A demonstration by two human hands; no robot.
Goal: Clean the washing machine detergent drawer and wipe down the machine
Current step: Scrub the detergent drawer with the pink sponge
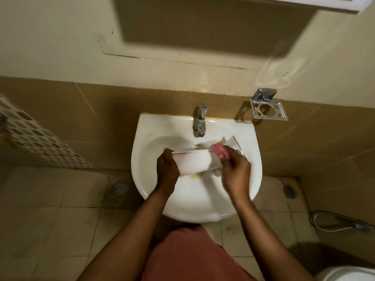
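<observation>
Over the white ceramic sink, the right hand and its crumpled pink cloth are smeared by motion blur, hiding the right end of the white plastic detergent drawer, which covers the fingers of the left hand.

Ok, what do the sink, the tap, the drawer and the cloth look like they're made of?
The sink looks like glazed ceramic: white, glossy, soft highlights. The tap is chromed metal, shiny but spotted dull. The drawer is probably white plastic, thin-walled, matte. The cloth is pink, fabric or sponge; too blurred to tell.
</observation>
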